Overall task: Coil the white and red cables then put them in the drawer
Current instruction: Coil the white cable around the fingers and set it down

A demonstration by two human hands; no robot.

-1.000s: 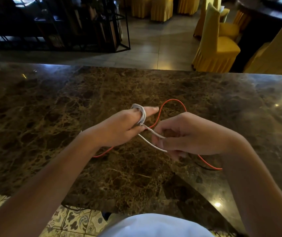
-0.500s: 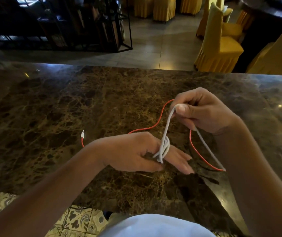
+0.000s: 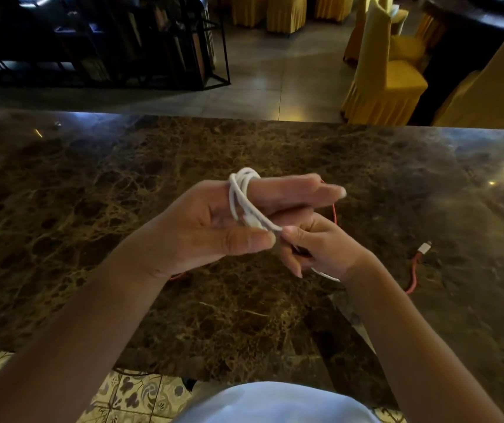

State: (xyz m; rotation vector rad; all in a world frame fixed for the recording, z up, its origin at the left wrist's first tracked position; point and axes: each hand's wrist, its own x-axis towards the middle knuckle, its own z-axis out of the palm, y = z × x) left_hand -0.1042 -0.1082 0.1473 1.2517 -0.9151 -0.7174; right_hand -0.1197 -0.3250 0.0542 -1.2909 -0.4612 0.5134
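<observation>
Winding: the white cable [image 3: 242, 196] is looped in several turns around the extended fingers of the left hand [image 3: 214, 227], held up over the counter [image 3: 92, 209].
Left hand: fingers out straight and pointing to the right, palm toward the camera, thumb pressed in against the cable's lower strand; the coil sits near the base of the fingers.
Right hand: the right hand [image 3: 321, 248] is just beneath the left fingers, curled closed, its fingertips pinching the free strand of the white cable where it leaves the coil; a short white piece shows below its wrist.
White cable, count: one; the exact number of turns is hard to tell, roughly three or four.
Red cable, count: one; the red cable [image 3: 412, 277] lies on the counter, mostly hidden behind the hands. A stretch shows to the right, ending in a white plug [image 3: 424, 248]; a thin arc shows behind the left fingertips, and a small bit under the left wrist.
Counter: dark brown marble with pale veins, glossy, several light spots reflected in it.
Drawer: not visible in this view.
Chairs, count: at least three yellow-covered chairs [image 3: 385, 77] stand beyond the counter at upper right, more at the top edge.
Rack, count: one black metal rack [image 3: 153, 47] stands on the floor at upper left.
Person: white shirt at the bottom edge, both forearms bare.
</observation>
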